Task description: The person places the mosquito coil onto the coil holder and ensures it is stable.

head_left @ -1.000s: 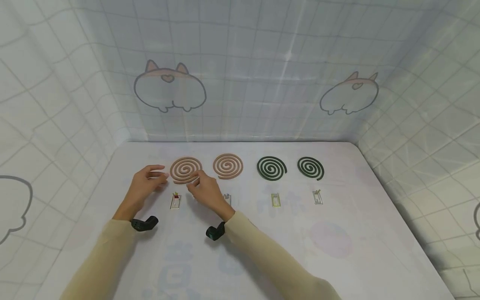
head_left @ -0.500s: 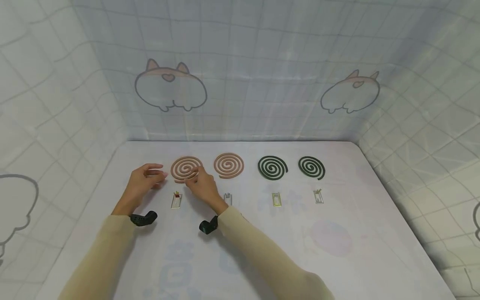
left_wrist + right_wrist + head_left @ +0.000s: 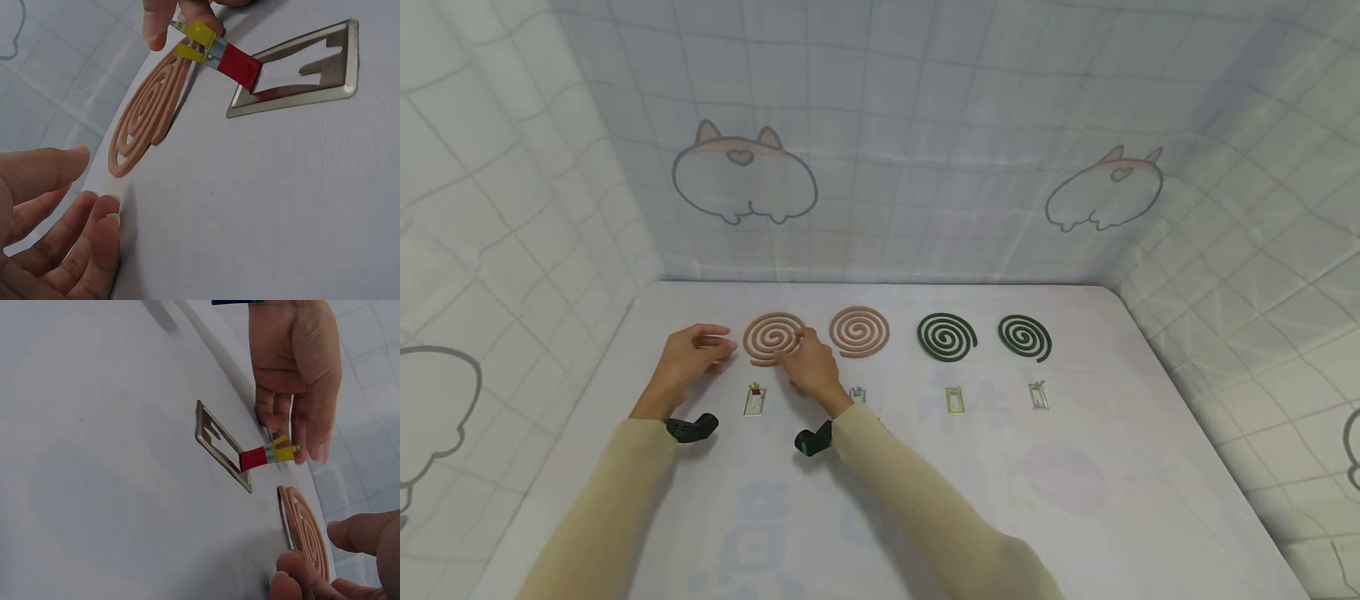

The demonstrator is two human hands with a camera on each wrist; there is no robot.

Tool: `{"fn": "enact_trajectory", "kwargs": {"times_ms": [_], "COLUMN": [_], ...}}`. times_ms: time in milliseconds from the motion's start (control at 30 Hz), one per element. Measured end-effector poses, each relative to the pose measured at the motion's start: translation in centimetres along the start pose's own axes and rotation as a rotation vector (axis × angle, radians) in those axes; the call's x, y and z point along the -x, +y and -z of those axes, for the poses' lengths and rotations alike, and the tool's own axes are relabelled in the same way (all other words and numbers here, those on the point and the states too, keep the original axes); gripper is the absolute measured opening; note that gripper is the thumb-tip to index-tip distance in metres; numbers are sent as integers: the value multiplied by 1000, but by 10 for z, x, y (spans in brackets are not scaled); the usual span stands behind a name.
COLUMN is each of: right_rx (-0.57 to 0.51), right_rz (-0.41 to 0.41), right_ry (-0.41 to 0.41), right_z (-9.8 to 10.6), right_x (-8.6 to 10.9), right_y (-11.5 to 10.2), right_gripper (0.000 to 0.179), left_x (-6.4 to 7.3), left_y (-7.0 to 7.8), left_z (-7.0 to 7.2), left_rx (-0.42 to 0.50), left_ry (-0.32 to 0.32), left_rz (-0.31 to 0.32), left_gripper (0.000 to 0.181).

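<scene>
In the head view a brown mosquito coil [image 3: 765, 323] lies flat at the left of a row. My left hand [image 3: 694, 358] hovers beside its left edge, apart from it, fingers loosely bent around nothing. My right hand [image 3: 812, 364] is at the coil's lower right edge, thumb and index finger spread; whether they touch it I cannot tell. In both wrist views the right fingers stand apart from each other near that edge. Just in front of the coil, a small metal coil stand [image 3: 315, 94] lies with its red and yellow tab [image 3: 240, 65] tilted up.
To the right lie a second brown coil [image 3: 860, 332] and two green coils [image 3: 947, 337], one beside the other. In front of these are more small stands [image 3: 955, 401], one per coil. A grid-patterned cloth wall [image 3: 917, 183] closes off the back and sides of the white table [image 3: 1000, 500].
My right hand has moved slightly forward, and its index finger has spread away from the thumb over the coil's right edge. My left hand stays nearly in place. The coils still lie flat.
</scene>
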State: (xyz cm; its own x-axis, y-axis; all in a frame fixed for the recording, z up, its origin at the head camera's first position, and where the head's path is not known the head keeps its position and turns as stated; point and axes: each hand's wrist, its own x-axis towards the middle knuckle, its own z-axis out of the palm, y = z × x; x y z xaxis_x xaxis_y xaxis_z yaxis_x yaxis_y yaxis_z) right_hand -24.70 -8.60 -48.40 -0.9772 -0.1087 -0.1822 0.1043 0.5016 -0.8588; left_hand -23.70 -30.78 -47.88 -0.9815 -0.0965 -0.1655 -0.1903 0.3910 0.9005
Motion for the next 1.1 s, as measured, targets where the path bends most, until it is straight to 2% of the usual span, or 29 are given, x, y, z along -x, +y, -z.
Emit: {"fn": "enact_trajectory", "kwargs": {"times_ms": [300,600,800,1100], "right_rx": [2,-12,-3,-12], "right_rz": [-64,-51,-42,-32], "right_ry": [-4,10,-4,17], "right_z": [-5,1,0,1], "right_x": [-6,-5,-4,-6], "right_y": [0,-1,1,2], "right_gripper": [64,62,54,54], "left_x": [-4,-8,-10,-15], "left_y": [-1,1,5,8], "left_z": [-1,-5,-8,-11], "left_rx": [-68,-101,-109,-182], "left_ry": [-8,-21,-50,-70], "left_rz": [11,9,24,12], "left_gripper": [48,49,47,50]}}
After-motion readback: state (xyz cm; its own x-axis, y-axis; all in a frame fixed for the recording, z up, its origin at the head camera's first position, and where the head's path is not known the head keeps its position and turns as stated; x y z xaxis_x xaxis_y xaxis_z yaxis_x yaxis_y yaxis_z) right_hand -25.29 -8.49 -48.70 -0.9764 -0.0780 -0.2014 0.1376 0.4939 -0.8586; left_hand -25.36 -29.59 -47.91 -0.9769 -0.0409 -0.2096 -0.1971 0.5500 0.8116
